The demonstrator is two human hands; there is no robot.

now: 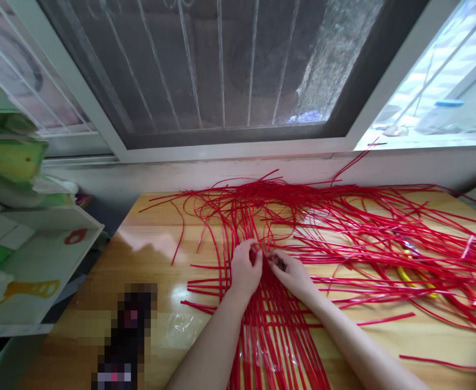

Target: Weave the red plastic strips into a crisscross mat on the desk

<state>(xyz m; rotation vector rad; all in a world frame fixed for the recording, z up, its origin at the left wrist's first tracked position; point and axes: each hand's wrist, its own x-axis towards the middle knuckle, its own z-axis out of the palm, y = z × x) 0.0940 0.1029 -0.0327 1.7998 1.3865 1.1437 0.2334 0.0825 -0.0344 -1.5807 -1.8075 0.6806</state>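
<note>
Many long red plastic strips [335, 227] lie spread over a wooden table [140, 254]. Near me they cross into a flat woven patch [274, 325]. My left hand [243, 268] rests on the top edge of that patch, fingers curled and pinching a red strip. My right hand [292, 273] sits right beside it, its fingers also closed on strips at the same spot. Both forearms reach in from the bottom edge.
A dark blurred bottle [126, 336] stands at the table's near left. Yellow-handled scissors [410, 271] lie under strips at right. Shelves with green and white boxes [22, 216] stand at left. A barred window [221, 70] and wall close off the far side.
</note>
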